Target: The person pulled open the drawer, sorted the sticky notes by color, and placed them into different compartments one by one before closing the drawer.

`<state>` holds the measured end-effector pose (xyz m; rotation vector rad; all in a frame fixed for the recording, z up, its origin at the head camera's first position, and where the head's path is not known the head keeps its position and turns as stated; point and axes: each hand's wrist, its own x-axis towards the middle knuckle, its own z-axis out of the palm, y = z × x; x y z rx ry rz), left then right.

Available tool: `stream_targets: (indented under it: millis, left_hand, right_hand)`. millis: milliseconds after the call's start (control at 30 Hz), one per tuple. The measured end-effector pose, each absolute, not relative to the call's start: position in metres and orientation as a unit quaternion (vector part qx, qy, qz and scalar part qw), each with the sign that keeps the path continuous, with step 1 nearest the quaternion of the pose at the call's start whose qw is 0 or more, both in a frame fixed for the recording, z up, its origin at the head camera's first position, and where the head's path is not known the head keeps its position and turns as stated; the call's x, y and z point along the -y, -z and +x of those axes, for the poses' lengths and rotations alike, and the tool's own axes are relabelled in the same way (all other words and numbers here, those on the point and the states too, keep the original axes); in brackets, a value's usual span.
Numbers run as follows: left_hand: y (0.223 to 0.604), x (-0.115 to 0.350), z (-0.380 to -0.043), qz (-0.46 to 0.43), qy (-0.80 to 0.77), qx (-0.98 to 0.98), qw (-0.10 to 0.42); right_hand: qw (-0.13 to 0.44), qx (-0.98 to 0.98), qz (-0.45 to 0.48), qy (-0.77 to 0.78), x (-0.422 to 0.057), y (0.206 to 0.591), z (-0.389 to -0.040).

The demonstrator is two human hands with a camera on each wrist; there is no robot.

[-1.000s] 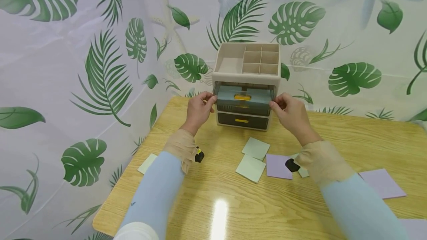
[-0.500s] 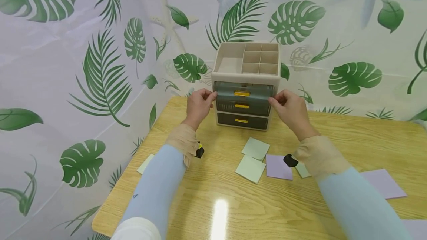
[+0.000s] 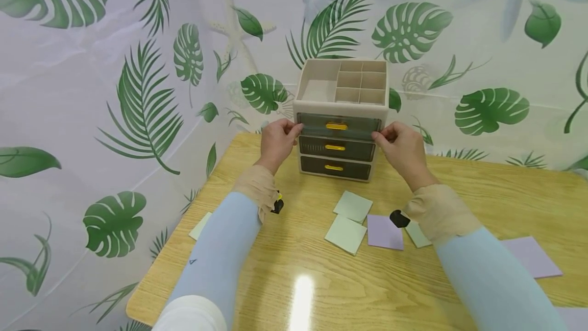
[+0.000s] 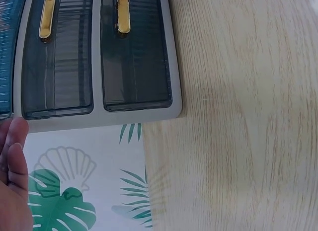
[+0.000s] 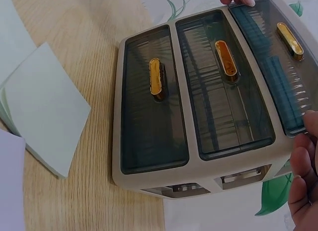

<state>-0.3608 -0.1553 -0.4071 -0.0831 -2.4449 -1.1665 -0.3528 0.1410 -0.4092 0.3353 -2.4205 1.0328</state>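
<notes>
A beige desktop organizer [image 3: 341, 109] with three smoky see-through drawers stands at the back of the table. Its top drawer [image 3: 312, 125] sits flush, or nearly so, in the frame. My left hand [image 3: 276, 141] holds this drawer's left edge with thumb and fingers. At the right edge, my right hand [image 3: 403, 149] holds it, thumb at the front corner and fingers curled beside it. Bluish flat pieces [image 5: 285, 89] show through the drawer front in the right wrist view. The middle drawer [image 5: 226, 107] and bottom drawer [image 5: 154, 126] are closed, each with a yellow handle.
Pale green note pads [image 3: 346, 234] and a purple pad [image 3: 385, 232] lie in front of the organizer. Another purple pad [image 3: 532, 257] lies to the right, and a green pad [image 3: 199, 226] at the left edge. A leaf-patterned sheet [image 3: 151, 91] hangs behind the table.
The top drawer has slid back into the organizer from a partly pulled-out, tilted position, both hands staying at its sides. The pads have not moved.
</notes>
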Motion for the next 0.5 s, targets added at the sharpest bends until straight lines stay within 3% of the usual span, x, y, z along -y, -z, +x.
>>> stream_targets:
  millis: [500]
  left_hand:
    - [0.4066, 0.1559, -0.3696, -0.018, 0.375, 0.89, 0.258]
  right_hand:
    - [0.234, 0.892, 0.096, -0.376, -0.1436, 0.407, -0.3579]
